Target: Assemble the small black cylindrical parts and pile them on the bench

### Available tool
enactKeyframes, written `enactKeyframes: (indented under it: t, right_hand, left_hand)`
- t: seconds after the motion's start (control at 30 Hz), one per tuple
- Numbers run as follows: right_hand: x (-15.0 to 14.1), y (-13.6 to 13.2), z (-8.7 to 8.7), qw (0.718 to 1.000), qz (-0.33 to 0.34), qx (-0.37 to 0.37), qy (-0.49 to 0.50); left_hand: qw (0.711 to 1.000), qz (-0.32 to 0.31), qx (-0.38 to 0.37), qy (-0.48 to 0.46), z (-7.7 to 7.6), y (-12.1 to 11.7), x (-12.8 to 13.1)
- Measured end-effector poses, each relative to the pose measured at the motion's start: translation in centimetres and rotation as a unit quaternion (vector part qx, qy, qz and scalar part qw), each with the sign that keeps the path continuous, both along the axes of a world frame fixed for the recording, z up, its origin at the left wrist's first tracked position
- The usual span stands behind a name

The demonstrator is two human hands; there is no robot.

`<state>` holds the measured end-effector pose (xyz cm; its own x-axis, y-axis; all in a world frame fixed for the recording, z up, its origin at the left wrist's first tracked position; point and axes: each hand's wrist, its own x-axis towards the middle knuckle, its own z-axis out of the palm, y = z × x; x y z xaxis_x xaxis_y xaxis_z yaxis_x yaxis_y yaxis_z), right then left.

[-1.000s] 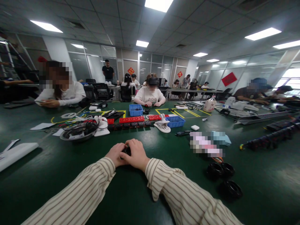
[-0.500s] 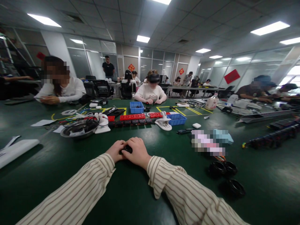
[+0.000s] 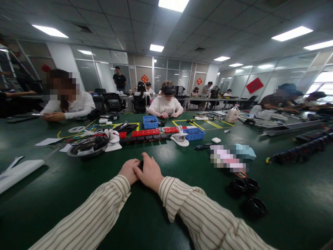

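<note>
Both of my hands rest together on the green table (image 3: 52,194), in striped sleeves. My left hand (image 3: 128,171) and my right hand (image 3: 150,172) are closed around a small black part (image 3: 141,165), which shows only as a dark sliver between the fingers. The right hand covers most of it. Just beyond my hands lies a row of red and black socket blocks (image 3: 145,135).
A dish of cables (image 3: 87,146) sits at left, a white clip stand (image 3: 180,138) and blue bins (image 3: 194,134) ahead, black rings (image 3: 244,192) at right. A white panel (image 3: 18,172) lies far left. Several people sit across and along the table.
My hands have closed tighter over the black part, so less of it shows. The view has shifted slightly; the hands stay in the same spot.
</note>
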<state>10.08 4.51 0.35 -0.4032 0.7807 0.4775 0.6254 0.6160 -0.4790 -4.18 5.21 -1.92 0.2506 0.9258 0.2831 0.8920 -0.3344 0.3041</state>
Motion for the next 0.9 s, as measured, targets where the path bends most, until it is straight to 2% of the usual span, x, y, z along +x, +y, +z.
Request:
enactKeyframes:
  t: [0.13,0.2,0.43,0.53,0.73,0.9]
  right_hand:
    - [0.1,-0.2,0.3,0.997,-0.054,0.028,-0.052]
    - [0.2,-0.2,0.3,0.996,-0.054,0.045,-0.060]
    - [0.5,0.3,0.1,0.998,0.044,0.050,-0.020]
    - [0.6,0.3,0.1,0.997,0.060,0.051,-0.011]
    - [0.6,0.4,0.2,0.999,0.026,0.029,0.036]
    - [0.5,0.6,0.0,1.000,-0.009,0.014,0.010]
  left_hand:
    - [1.000,-0.009,-0.015,-0.016,0.3,-0.1,-0.1]
    - [0.999,-0.020,-0.020,-0.026,0.1,0.2,-0.3]
    - [0.997,-0.060,-0.010,-0.055,-2.0,1.5,-1.3]
    - [0.997,-0.056,-0.006,-0.055,-2.3,1.5,-1.4]
    - [0.999,-0.010,-0.004,-0.039,-0.9,0.4,-0.5]
    - [0.999,0.035,-0.004,-0.024,0.1,-0.1,-0.1]
